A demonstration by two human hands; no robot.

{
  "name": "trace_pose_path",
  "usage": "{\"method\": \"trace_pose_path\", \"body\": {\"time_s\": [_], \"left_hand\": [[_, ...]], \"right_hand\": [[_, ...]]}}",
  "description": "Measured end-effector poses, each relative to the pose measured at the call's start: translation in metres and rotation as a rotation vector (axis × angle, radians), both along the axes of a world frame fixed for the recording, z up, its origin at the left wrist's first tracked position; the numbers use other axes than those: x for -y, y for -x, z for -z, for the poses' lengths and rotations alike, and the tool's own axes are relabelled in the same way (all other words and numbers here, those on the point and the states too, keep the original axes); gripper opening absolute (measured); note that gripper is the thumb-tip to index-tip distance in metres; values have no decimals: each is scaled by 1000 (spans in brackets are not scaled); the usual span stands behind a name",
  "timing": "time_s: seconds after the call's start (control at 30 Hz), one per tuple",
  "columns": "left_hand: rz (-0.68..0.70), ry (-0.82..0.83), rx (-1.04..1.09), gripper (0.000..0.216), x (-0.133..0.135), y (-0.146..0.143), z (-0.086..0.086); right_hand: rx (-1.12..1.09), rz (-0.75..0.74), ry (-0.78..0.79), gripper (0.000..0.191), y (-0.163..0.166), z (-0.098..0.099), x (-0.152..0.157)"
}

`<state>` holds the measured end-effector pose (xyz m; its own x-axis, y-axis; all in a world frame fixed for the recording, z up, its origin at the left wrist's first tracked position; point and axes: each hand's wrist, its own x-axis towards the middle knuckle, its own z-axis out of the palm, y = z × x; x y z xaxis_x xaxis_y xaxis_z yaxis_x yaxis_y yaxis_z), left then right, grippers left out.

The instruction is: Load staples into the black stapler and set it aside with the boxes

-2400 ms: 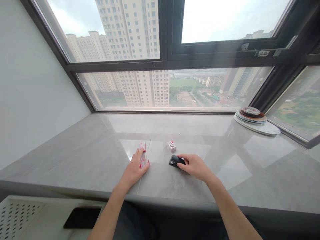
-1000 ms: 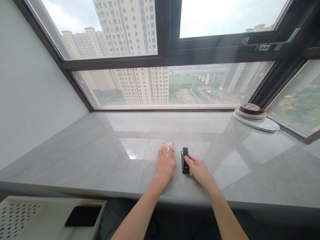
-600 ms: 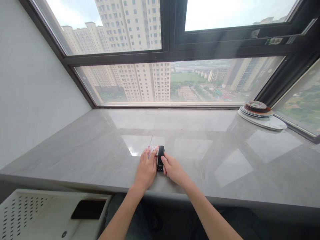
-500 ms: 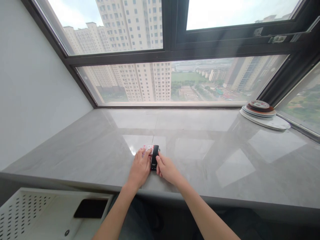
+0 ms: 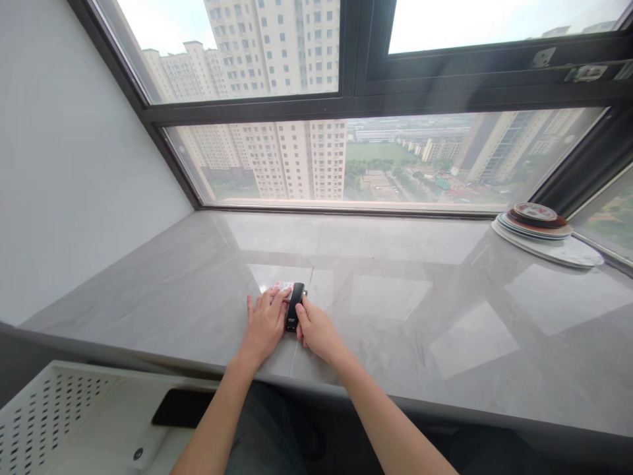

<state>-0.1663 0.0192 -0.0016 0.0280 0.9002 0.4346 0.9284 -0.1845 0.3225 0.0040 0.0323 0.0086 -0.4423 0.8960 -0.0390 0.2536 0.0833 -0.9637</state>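
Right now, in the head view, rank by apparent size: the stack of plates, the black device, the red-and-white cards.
1. stack of plates
2. black device
3. red-and-white cards, partly hidden under the left hand, so their place is unsure

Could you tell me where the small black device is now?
Head view, left of centre: the black device lies on the grey sill between the left hand and right hand, beside the red-and-white packets.

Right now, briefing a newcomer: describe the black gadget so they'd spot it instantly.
On the grey sill below the window, find the left hand and right hand. Between them lies a slim black bar, dark where the neighbouring packets are red-and-white.
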Motion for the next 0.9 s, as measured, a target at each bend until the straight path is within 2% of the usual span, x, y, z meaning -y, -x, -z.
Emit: {"method": "trace_pose_path", "body": {"time_s": [0.1,0.2,0.3,0.37,0.4,0.47,0.57,0.63,0.7,0.8,0.9], "left_hand": [[-8,-4,8,42,0,-1,-3],[-32,-34,35,43,4,0,-12],[-102,-139,105,43,17,-5,-25],[-117,-208,168,42,29,-19,-32],[-81,-216,189,42,35,-31,-33],[83,-148,183,42,42,-62,-33],[329,39,72,47,41,-112,-23],[344,93,-11,52,36,-137,-14],[297,109,-84,56,31,-150,-5],[256,127,-162,58,30,-153,2],[258,128,-194,56,32,-150,1]], "right_hand": [[-19,-4,10,54,2,0,0],[-100,39,79,64,1,1,1],[-169,248,93,71,-17,4,4],[-139,401,-1,68,-43,6,8],[-102,450,-62,66,-59,7,10],[-3,502,-167,60,-99,9,15],[238,509,-329,53,-160,12,26],[473,475,-443,54,-192,15,35],[714,427,-497,57,-210,19,45],[973,396,-498,60,-214,25,55],[1092,413,-490,62,-205,27,58]]}}
